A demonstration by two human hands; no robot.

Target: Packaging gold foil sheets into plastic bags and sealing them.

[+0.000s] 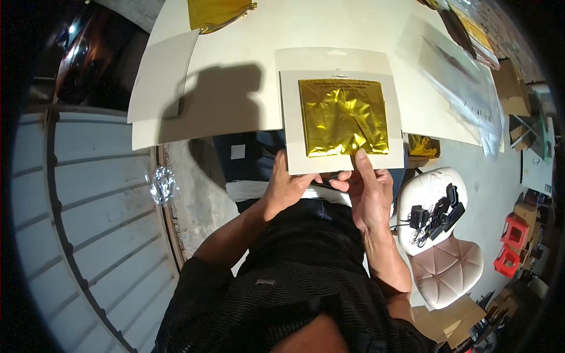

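Gold foil square (343,116) on card (341,162)

We see a pale table (247,35), white card sheets (162,76) (one overhanging its edge), gold foil (218,12) at the far side, clear plastic sleeves (465,88) on the right.

Bright light falls on the pale table (235,35), casting a dark shadow across it. Glare flashes off the gold foil (343,116). Edges bend and darken toward the rim.

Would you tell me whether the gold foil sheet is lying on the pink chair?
No, the gold foil sheet lies on a white card held at the table edge by both hands, while the pink chair carries black chargers.
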